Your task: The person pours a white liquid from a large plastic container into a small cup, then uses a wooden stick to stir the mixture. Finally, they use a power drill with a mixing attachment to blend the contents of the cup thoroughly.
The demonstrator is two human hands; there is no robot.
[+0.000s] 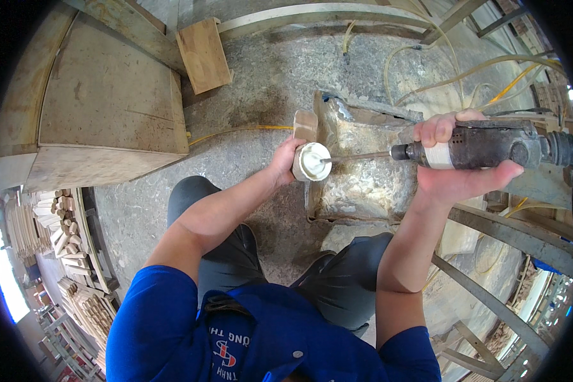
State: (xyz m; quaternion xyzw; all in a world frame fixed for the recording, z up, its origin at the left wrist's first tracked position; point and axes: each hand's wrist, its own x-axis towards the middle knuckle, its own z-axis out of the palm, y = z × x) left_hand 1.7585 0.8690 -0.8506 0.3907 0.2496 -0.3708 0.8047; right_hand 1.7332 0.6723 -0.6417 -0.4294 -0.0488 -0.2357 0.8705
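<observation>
My left hand (285, 160) is wrapped around a small white cup (304, 167) with whitish, paste-like stuff in it. Level across from it, my right hand (449, 180) grips a dark power drill (490, 145), with a pale band of tape round its front. A long thin metal rod (363, 156) runs from the drill's chuck to the left, its tip inside the cup. Just beyond the cup, a flat piece of wood (305, 125) juts up by my left fingers. Beneath the rod lies a shallow tray (356, 197) crusted with pale, dried residue.
A large wooden box (111, 95) stands at the left, with a loose board (204, 56) by its far corner. Hoses (452, 76) loop across the floor at the far right. A metal frame (509, 232) stands near my right arm. Stacked wood pieces (63, 232) fill the left edge.
</observation>
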